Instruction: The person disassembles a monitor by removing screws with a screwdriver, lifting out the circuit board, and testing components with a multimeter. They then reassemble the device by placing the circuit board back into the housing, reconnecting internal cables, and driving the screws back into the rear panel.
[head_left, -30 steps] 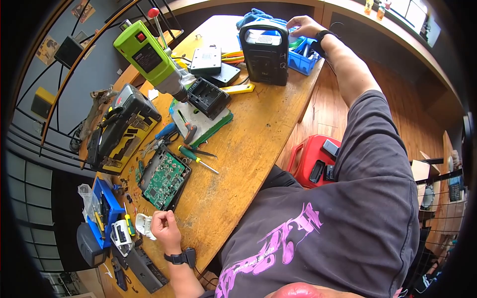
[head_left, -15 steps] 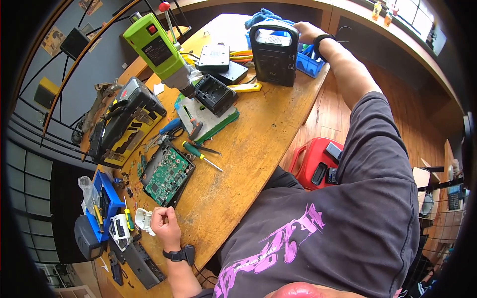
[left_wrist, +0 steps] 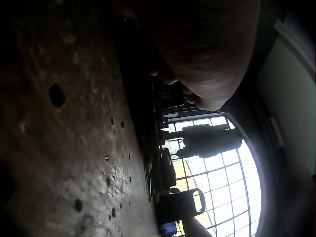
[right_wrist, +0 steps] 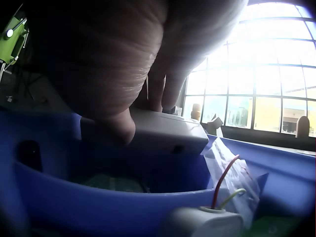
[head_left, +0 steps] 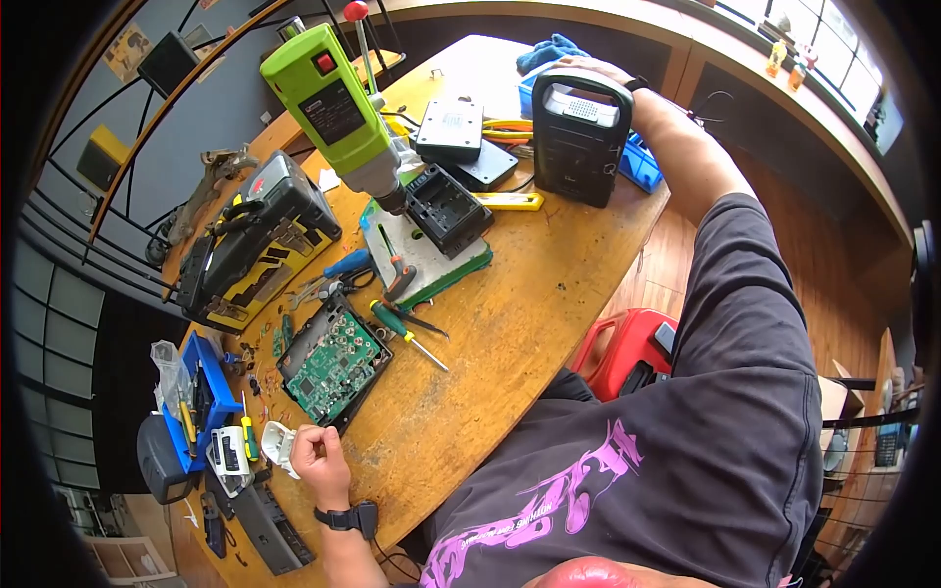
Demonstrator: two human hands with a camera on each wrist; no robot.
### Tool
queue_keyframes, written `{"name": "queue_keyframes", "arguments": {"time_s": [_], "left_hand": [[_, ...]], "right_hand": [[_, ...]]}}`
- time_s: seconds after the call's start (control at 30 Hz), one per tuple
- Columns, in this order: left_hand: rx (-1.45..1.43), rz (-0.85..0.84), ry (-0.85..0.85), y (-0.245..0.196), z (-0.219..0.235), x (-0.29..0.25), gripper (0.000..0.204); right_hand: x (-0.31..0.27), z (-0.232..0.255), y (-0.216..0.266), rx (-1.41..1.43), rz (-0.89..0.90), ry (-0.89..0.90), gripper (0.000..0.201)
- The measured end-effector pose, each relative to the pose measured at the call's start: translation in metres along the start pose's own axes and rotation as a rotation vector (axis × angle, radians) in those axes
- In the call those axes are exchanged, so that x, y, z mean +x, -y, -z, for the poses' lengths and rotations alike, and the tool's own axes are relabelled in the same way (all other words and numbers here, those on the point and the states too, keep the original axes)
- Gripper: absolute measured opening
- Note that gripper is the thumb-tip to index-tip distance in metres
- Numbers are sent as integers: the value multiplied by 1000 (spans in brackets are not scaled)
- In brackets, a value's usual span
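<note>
In the head view my right hand (head_left: 600, 69) reaches behind the black handled case (head_left: 578, 147), into the blue bin (head_left: 639, 165), with its fingers mostly hidden. The right wrist view shows its thumb and fingers on either side of a pale box (right_wrist: 170, 129), gripping it within the blue bin (right_wrist: 123, 202). My left hand (head_left: 321, 459) rests with loosely curled fingers by the table's near edge, beside a white plastic shell (head_left: 280, 447) and below the open housing with a green circuit board (head_left: 338, 367). It holds nothing that shows. The left wrist view is dark.
A green drill (head_left: 333, 103) stands over a black battery holder (head_left: 449, 209). Around it lie a yellow cutter (head_left: 510, 201), a green-handled screwdriver (head_left: 392, 321) and a toolbox (head_left: 265, 240). A blue tray (head_left: 211, 397) sits at the left, and a red case (head_left: 627, 353) is beyond the table edge.
The head view has shifted, so the table things sit lower and further right. My right hand has gone lower behind the black case. My left hand keeps its pose.
</note>
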State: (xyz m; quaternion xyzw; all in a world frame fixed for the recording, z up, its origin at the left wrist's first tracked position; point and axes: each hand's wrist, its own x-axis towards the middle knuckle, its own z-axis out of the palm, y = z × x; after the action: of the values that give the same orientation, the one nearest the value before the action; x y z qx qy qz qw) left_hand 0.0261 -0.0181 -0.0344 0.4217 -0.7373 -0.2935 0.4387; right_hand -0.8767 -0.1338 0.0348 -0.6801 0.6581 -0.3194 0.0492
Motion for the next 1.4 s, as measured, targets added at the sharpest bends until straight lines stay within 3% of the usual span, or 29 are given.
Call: {"name": "queue_keyframes", "arguments": {"time_s": [0.03, 0.1, 0.17, 0.23, 0.3, 0.33, 0.43, 0.5, 0.53, 0.57, 0.63, 0.7, 0.77, 0.8, 0.83, 0.9, 0.97, 1.03, 1.07, 1.13, 1.23, 1.33, 1.4], "left_hand": [[-7, 14, -8, 1, 0, 0, 25], [-15, 25, -20, 1, -1, 0, 25], [-9, -10, -19, -1, -1, 2, 25], [2, -24, -19, -6, -2, 3, 25], [9, -39, -19, -9, -1, 3, 25], [22, -52, -17, -10, 0, 2, 25], [37, -65, -17, -18, 2, 1, 26], [45, -65, -15, -23, 3, 1, 26], [54, -88, -10, -25, 4, 1, 25], [63, -112, -6, -27, 3, 1, 25], [65, -140, -5, -39, 4, 2, 24], [72, -162, -10, -43, 4, 2, 24], [43, -198, 15, -43, 5, 0, 22], [71, -238, 11, -42, 6, 1, 21], [72, -261, 55, -53, 8, 3, 20], [8, -277, 103, -61, 9, 5, 15], [-62, -177, 160, -60, 11, 2, 15], [-263, -36, 207, -47, 9, -7, 35], [-403, 8, 288, -49, 11, -7, 52], [-729, 41, 304, -36, 6, -11, 64], [-879, 56, 363, -43, 10, -9, 71], [-765, 148, 221, -47, 8, -10, 69], [-760, 176, 214, -47, 11, -9, 66]], "right_hand": [[0, 4, -4, -279, 48, 46, 44], [-16, 18, 71, -555, 70, 121, 40], [-28, 37, 118, -660, 52, 127, 35], [-29, 48, 106, -665, -17, 126, 43], [-41, 58, 92, -544, 133, -206, 45], [-49, 67, 93, -520, 148, -259, 49], [-67, 106, 136, -456, 64, -559, 51], [-71, 131, 165, -405, 232, -704, 50], [-72, 137, 181, -298, 217, -750, 51], [-78, 128, 230, 17, 288, -791, 36], [-88, 148, 302, 68, -19, -716, 42], [-109, 124, 393, 489, 213, -593, 39], [-115, 106, 413, 481, 321, -415, 44], [-123, 107, 416, 499, 237, -175, 55], [-126, 87, 433, 514, 293, -93, 46], [-134, 32, 488, 745, 403, 64, 53], [-137, -21, 517, 1004, 318, 320, 55], [-134, -65, 534, 1050, 117, 529, 51], [-131, -91, 542, 1057, 40, 578, 51], [-128, -140, 557, 1078, -41, 649, 50], [-131, -197, 565, 1116, -81, 690, 53], [-130, -230, 563, 1171, -81, 725, 54], [-130, -248, 558, 1250, -53, 693, 53]]}}
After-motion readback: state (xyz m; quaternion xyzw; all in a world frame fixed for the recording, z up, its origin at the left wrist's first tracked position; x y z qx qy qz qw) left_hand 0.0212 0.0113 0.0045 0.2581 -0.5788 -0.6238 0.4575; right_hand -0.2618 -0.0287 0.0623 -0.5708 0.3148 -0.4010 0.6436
